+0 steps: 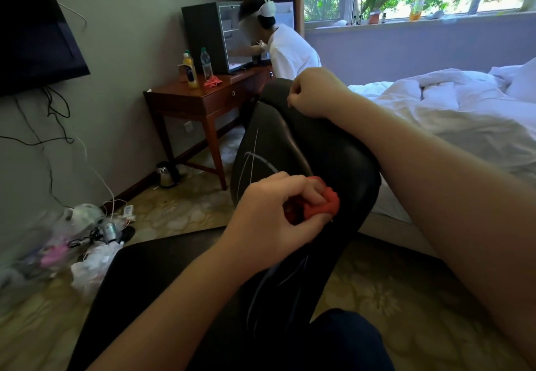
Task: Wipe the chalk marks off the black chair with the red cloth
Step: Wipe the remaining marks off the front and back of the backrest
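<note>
The black chair (333,161) fills the middle, its backrest rising toward the desk and its seat at the lower left. White chalk marks (255,159) cross the backrest, and more faint lines run lower down near the seat. My left hand (272,214) grips the bunched red cloth (324,204) and holds it against the backrest just below the upper marks. My right hand (314,92) grips the top edge of the backrest, fingers curled over it.
A wooden desk (185,101) with bottles and a mini fridge stands behind the chair, where another person in white crouches. A white bed (452,109) lies to the right. Bags, cables and a kettle (165,175) litter the floor at the left.
</note>
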